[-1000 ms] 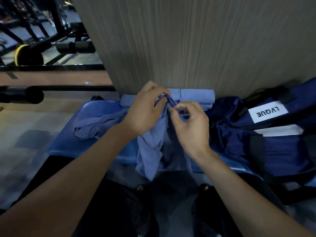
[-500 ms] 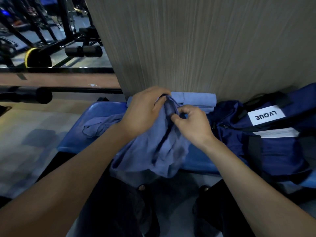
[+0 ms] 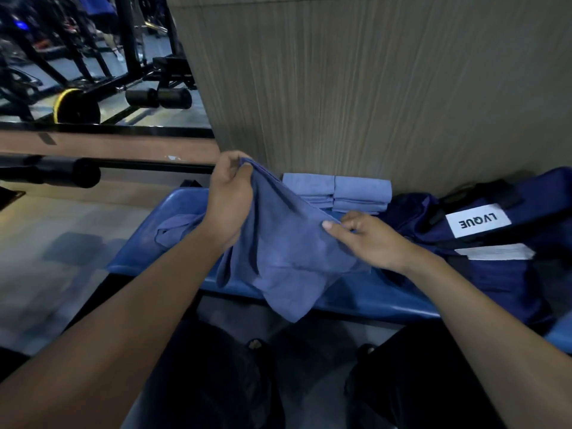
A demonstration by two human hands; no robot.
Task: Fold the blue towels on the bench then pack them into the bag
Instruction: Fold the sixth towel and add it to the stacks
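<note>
The scene is dim and low in contrast, with a cool blue cast. The soft light casts only faint shadows. The grey wood-grain wall panel point(image 3: 387, 88) is the brightest broad surface, evenly lit without glare. The dark trousers point(image 3: 216, 382) at the bottom sink into near-black with little detail. The floor point(image 3: 37, 274) at the left edge is smeared by blur, and straight lines bow toward the corners from wide-angle distortion.

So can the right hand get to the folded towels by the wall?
Probably yes. The right hand is just in front of the folded towels with nothing between, but it pinches the loose towel, so it must let go first.
</note>
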